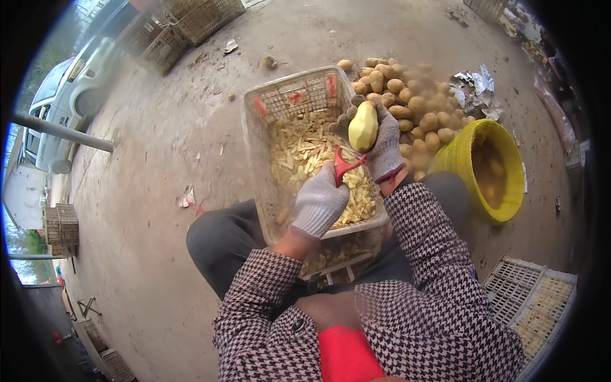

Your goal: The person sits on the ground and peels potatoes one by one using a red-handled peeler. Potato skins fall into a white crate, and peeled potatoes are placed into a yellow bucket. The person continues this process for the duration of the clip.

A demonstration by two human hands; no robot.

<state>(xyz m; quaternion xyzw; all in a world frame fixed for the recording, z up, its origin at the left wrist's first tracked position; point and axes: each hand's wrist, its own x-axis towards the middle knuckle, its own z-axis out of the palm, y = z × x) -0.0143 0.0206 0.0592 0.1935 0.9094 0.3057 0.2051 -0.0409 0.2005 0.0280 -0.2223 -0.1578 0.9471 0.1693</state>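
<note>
My left hand (321,200), in a pale knit work glove, grips a red Y-shaped vegetable peeler (342,168). A dirtier glove covers my right hand (387,143), which holds a peeled yellow potato (363,128) upright between thumb and fingers. The peeler's head is close below the potato; whether its blade touches cannot be made out. Both hands are above a plastic mesh crate (252,136) between my knees. Pale potato peelings (305,148) lie thickly inside it. Beyond my right hand, unpeeled potatoes (420,102) are heaped on the ground.
A yellow woven tub (451,155) with potatoes inside tilts beside my right knee. Crumpled paper (475,90) lies behind it. A white slatted crate (513,291) is at lower right. Stacked crates (164,47), a metal pole (64,131) and a white vehicle (62,105) are at left.
</note>
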